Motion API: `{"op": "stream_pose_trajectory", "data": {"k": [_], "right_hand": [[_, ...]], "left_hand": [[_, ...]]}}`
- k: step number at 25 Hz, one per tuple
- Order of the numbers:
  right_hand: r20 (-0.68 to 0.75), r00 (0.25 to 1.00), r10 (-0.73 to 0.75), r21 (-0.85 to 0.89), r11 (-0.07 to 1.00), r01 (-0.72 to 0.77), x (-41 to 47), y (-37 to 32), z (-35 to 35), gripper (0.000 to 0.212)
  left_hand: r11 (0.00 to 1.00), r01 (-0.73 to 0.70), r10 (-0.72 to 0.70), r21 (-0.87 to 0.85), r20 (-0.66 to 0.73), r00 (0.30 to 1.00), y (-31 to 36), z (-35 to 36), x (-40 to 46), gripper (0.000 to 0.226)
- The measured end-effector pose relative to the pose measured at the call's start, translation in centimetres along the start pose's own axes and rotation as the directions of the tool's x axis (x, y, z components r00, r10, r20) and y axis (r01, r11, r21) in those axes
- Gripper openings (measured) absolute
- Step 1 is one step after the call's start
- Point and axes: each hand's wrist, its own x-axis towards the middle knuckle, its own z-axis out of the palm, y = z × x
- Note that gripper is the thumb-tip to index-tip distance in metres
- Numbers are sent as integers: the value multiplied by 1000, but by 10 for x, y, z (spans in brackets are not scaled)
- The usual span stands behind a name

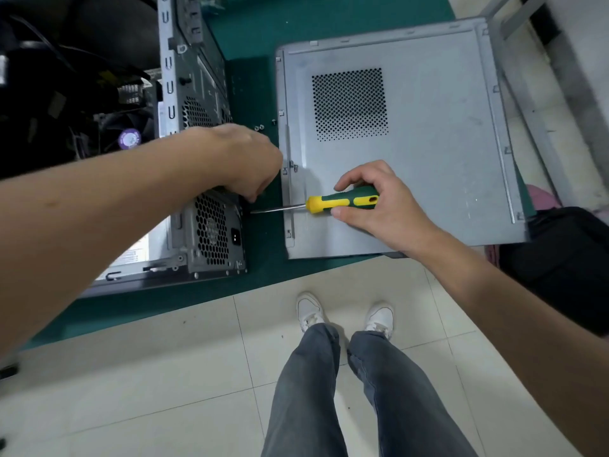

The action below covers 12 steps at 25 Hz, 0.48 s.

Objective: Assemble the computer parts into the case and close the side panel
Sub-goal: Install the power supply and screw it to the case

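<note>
A: What is nearest?
B: The right hand [379, 206] grips a green-and-yellow screwdriver [341, 202], its tip at the power supply [214, 232] corner of the open computer case [194, 94].

A: And the left hand [244, 159]?
B: Curled at that corner; whether it holds anything cannot be told.

A: Farther?
B: The side panel [428, 159] lies flat on the green mat [260, 94], right of the case, loose screws [260, 127] between them.

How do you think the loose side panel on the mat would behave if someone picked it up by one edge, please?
The side panel looks like thin sheet metal, so probably light yet slightly flexy. It overhangs the green mat, so a push could tip it off. Its folded edges may feel sharp.
</note>
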Motion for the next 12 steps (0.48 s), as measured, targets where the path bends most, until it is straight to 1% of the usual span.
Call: {"op": "stream_pose_trajectory", "data": {"k": [1,2,3,4,5,6,7,8,9,10,11,12], "right_hand": [[13,1000,10,16,1000,-10,0,0,-1,30],[21,999,36,43,998,-37,1,1,-3,30],[14,997,69,64,995,-70,3,1,-5,29],[-11,994,104,64,993,-103,4,1,-5,26],[-40,990,137,46,990,-135,6,1,-5,24],[-63,985,158,11,987,-157,7,0,-5,20],[-73,982,176,-21,984,-178,7,-3,-4,17],[-71,979,191,-45,980,-194,7,-7,-3,16],[-57,978,202,-82,975,-207,7,-10,-1,17],[-34,979,201,-122,972,-203,7,-12,-1,17],[-5,981,196,-135,972,-195,7,-15,-2,14],[27,979,204,-97,975,-200,7,-16,-4,13]], "left_hand": [[997,-40,48,62,-138,989,-6,1,-10,16],[994,-34,65,103,-310,948,-12,3,-19,21],[999,15,14,52,-512,859,-17,9,-34,26],[996,42,-84,-81,-660,747,-21,19,-51,32],[966,39,-220,-256,-734,642,-20,31,-68,40],[893,39,-381,-448,-709,594,-14,42,-85,50],[767,33,-528,-641,-601,600,-6,55,-97,60],[611,30,-626,-791,-460,630,0,62,-103,68],[475,52,-682,-878,-331,652,7,68,-104,72],[410,82,-712,-909,-262,652,13,71,-103,72],[421,98,-725,-902,-269,634,18,73,-100,72],[451,91,-729,-888,-307,612,21,73,-98,71]]}}
